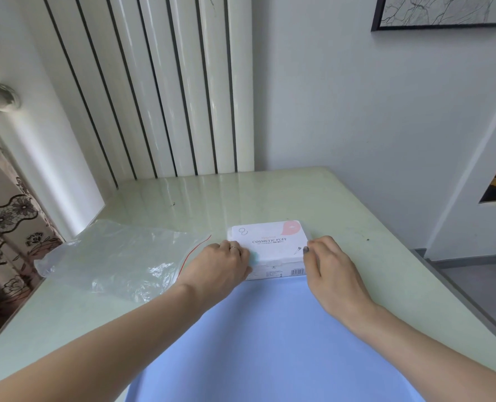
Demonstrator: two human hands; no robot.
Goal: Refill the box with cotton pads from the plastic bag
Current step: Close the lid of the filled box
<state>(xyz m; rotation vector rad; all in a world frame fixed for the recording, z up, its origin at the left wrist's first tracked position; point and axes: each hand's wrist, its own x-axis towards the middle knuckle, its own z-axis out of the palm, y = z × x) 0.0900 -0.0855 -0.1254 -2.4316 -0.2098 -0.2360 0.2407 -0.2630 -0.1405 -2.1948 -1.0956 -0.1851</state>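
Observation:
A white box [270, 242] printed "COSMETIC PUFF" lies flat and closed on the pale green table [270, 195], at the far edge of a blue mat [270, 338]. My left hand [220, 268] holds the box's left end, fingers curled around its near left corner. My right hand [331, 268] holds the box's right end, thumb on the top edge. A clear plastic zip bag [116, 256] with a red seal line lies flat and crumpled to the left of the box. No cotton pads are visible.
A white radiator [153, 82] stands behind the table's far edge. A patterned curtain [5, 242] hangs at the left. The table's right edge drops to a grey floor [479, 282].

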